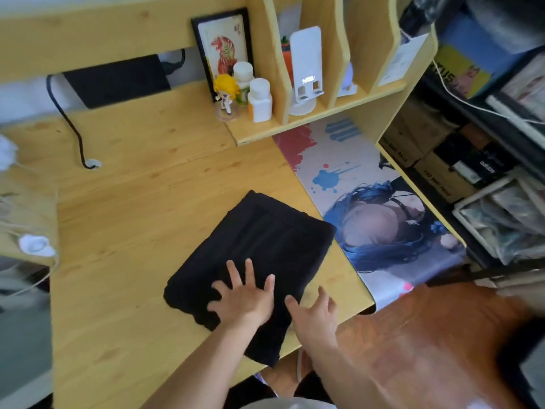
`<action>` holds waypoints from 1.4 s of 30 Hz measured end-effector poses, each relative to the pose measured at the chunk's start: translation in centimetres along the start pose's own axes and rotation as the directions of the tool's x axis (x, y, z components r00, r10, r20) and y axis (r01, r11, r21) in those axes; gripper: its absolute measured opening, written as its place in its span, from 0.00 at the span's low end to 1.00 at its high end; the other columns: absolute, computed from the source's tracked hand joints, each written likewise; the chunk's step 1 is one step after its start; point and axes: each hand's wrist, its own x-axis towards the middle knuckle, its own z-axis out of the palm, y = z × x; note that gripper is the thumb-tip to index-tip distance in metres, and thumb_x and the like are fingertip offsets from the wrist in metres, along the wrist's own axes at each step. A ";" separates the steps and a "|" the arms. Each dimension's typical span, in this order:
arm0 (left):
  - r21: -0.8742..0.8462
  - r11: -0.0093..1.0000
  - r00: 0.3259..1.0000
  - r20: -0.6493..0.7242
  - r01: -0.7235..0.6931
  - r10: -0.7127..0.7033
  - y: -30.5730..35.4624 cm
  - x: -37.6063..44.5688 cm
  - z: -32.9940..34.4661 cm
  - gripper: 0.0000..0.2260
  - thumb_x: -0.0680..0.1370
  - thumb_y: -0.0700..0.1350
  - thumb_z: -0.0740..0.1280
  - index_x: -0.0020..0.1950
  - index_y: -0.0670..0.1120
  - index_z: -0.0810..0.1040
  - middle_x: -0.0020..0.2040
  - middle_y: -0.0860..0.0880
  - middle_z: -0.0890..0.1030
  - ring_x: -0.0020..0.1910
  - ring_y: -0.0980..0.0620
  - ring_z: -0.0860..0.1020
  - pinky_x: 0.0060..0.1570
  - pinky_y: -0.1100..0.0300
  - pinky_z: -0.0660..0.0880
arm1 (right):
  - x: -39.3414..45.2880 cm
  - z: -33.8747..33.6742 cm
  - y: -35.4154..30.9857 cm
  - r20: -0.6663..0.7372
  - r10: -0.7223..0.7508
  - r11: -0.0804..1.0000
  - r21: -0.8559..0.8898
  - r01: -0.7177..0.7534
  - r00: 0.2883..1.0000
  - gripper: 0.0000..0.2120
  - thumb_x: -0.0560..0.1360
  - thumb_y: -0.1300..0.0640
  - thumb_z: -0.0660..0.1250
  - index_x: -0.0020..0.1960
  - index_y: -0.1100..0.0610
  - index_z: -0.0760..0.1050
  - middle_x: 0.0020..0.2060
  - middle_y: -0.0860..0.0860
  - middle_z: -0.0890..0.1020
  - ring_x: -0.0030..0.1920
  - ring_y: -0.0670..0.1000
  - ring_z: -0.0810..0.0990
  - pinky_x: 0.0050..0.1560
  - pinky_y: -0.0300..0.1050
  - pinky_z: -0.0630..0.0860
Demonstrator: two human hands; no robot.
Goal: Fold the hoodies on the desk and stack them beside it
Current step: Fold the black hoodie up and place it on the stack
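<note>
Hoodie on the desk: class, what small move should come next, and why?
Probably grip the black hoodie at its near edge and lift it. It already lies folded on the desk; the left hand presses it flat, the right hand hovers open beside it.

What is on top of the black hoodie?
The left hand presses flat on the folded black hoodie. The right hand rests at its edge. Whatever lies under the hoodie is hidden.
</note>
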 end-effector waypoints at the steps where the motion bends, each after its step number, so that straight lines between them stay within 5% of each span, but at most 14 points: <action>1: 0.050 0.998 0.999 0.005 -0.044 0.044 -0.6 -0.1 -1.3 0.33 0.80 0.71 0.41 0.83 0.61 0.41 0.84 0.50 0.42 0.80 0.34 0.52 0.69 0.34 0.63 | 0.3 0.8 0.2 0.066 0.096 0.993 0.061 -0.100 0.993 0.48 0.71 0.33 0.69 0.81 0.52 0.53 0.77 0.55 0.60 0.75 0.60 0.64 0.73 0.58 0.66; 3: 0.157 0.975 0.984 -0.060 -0.156 0.167 -3.5 0.7 -3.6 0.31 0.81 0.69 0.43 0.83 0.61 0.51 0.83 0.48 0.54 0.78 0.37 0.58 0.70 0.39 0.63 | 1.0 2.3 0.4 0.178 0.144 0.975 0.142 -0.170 0.973 0.50 0.63 0.27 0.69 0.77 0.50 0.60 0.70 0.54 0.69 0.67 0.60 0.74 0.66 0.61 0.76; 6: 0.259 0.960 0.981 -0.136 -0.103 0.142 -10.0 3.5 -5.3 0.28 0.84 0.64 0.47 0.83 0.62 0.45 0.81 0.46 0.56 0.76 0.39 0.59 0.71 0.42 0.64 | 2.6 3.0 -0.2 0.187 0.116 0.938 0.303 -0.170 0.976 0.29 0.71 0.39 0.73 0.65 0.50 0.65 0.62 0.53 0.77 0.59 0.58 0.78 0.62 0.62 0.78; 8: 0.120 0.992 0.994 -0.092 -0.040 0.052 -12.8 4.2 -4.4 0.30 0.84 0.63 0.51 0.83 0.61 0.41 0.80 0.45 0.56 0.75 0.40 0.60 0.69 0.46 0.68 | 2.8 1.8 -1.4 0.150 0.110 0.906 0.392 -0.162 0.982 0.20 0.76 0.51 0.73 0.61 0.54 0.67 0.58 0.54 0.79 0.57 0.57 0.79 0.59 0.60 0.80; 11: -0.252 0.965 0.993 -0.107 -0.077 0.051 -13.0 2.7 -2.6 0.29 0.83 0.56 0.62 0.81 0.54 0.53 0.68 0.47 0.72 0.61 0.46 0.76 0.56 0.50 0.78 | 3.0 -0.2 -1.7 0.212 0.167 0.882 0.405 -0.242 0.963 0.15 0.76 0.54 0.73 0.58 0.59 0.73 0.52 0.54 0.82 0.51 0.55 0.80 0.50 0.54 0.80; 14: -0.456 0.885 0.970 0.241 0.090 0.026 -13.0 0.0 -0.9 0.26 0.80 0.57 0.68 0.71 0.52 0.60 0.61 0.49 0.77 0.51 0.49 0.81 0.55 0.49 0.79 | 2.9 -2.3 -0.7 0.245 0.203 0.919 0.287 -0.271 0.948 0.20 0.71 0.49 0.75 0.55 0.61 0.76 0.49 0.55 0.84 0.49 0.57 0.82 0.55 0.51 0.77; 17: -0.380 0.870 0.834 0.549 0.313 -0.060 -13.0 -1.9 0.0 0.39 0.69 0.73 0.71 0.69 0.47 0.71 0.54 0.46 0.82 0.47 0.47 0.83 0.53 0.52 0.79 | 3.5 -4.4 0.4 0.238 0.122 0.974 0.157 -0.162 0.963 0.23 0.67 0.47 0.75 0.57 0.58 0.80 0.46 0.54 0.87 0.48 0.57 0.86 0.58 0.56 0.81; 20: -0.619 0.738 0.961 0.222 0.267 -0.162 -11.7 -1.3 1.8 0.38 0.68 0.70 0.74 0.63 0.44 0.67 0.54 0.47 0.79 0.48 0.46 0.80 0.51 0.49 0.80 | 4.0 -5.6 0.5 0.304 0.033 0.998 0.045 -0.049 0.952 0.20 0.74 0.46 0.71 0.61 0.57 0.78 0.51 0.51 0.85 0.52 0.54 0.84 0.60 0.55 0.79; 22: -0.744 0.618 0.963 0.137 0.253 -0.230 -10.1 -1.5 2.3 0.35 0.71 0.66 0.75 0.64 0.42 0.66 0.54 0.46 0.78 0.48 0.45 0.79 0.48 0.47 0.79 | 4.5 -6.2 -0.1 0.335 -0.001 0.999 0.036 -0.012 0.942 0.18 0.75 0.47 0.69 0.61 0.54 0.75 0.53 0.51 0.83 0.53 0.53 0.82 0.61 0.55 0.79; 27: -0.880 0.160 0.894 0.447 0.446 -0.032 -4.5 -5.1 0.0 0.22 0.77 0.54 0.74 0.62 0.39 0.79 0.52 0.37 0.86 0.53 0.35 0.84 0.55 0.42 0.79 | 6.9 -9.8 -3.3 0.507 -0.101 0.994 0.091 0.063 0.856 0.17 0.74 0.54 0.70 0.63 0.51 0.76 0.51 0.51 0.86 0.50 0.52 0.86 0.52 0.48 0.82; 31: -0.961 0.109 0.966 0.258 0.256 0.010 3.9 -7.2 -2.6 0.17 0.77 0.50 0.71 0.61 0.41 0.83 0.53 0.38 0.86 0.51 0.35 0.85 0.57 0.39 0.79 | 10.0 -17.6 -7.2 0.533 -0.256 0.966 0.164 0.199 0.806 0.15 0.77 0.57 0.70 0.63 0.46 0.76 0.54 0.48 0.85 0.52 0.49 0.85 0.51 0.43 0.80; 37: -0.995 -0.087 0.996 0.034 0.041 0.087 16.8 -6.4 -7.7 0.13 0.78 0.42 0.69 0.62 0.44 0.81 0.55 0.40 0.86 0.52 0.36 0.85 0.54 0.42 0.80 | 16.4 -31.1 -11.7 0.442 -0.408 0.910 0.261 0.321 0.799 0.18 0.77 0.52 0.71 0.66 0.40 0.77 0.57 0.45 0.85 0.58 0.52 0.84 0.61 0.55 0.78; 40: -0.999 -0.024 0.995 0.019 0.021 0.096 22.0 -3.2 -6.8 0.12 0.79 0.44 0.69 0.62 0.48 0.80 0.55 0.43 0.86 0.52 0.39 0.85 0.57 0.42 0.80 | 21.1 -34.1 -12.2 0.392 -0.354 0.933 0.215 0.290 0.849 0.17 0.78 0.53 0.70 0.67 0.44 0.77 0.58 0.48 0.85 0.57 0.53 0.84 0.61 0.54 0.78; 42: -0.988 0.153 0.998 0.035 0.026 0.052 24.2 -0.2 -3.9 0.16 0.77 0.51 0.70 0.63 0.51 0.77 0.59 0.45 0.85 0.55 0.42 0.84 0.59 0.45 0.79 | 24.6 -34.7 -11.2 0.307 -0.299 0.953 0.051 0.298 0.904 0.20 0.79 0.49 0.69 0.70 0.47 0.75 0.61 0.49 0.82 0.58 0.51 0.81 0.61 0.50 0.75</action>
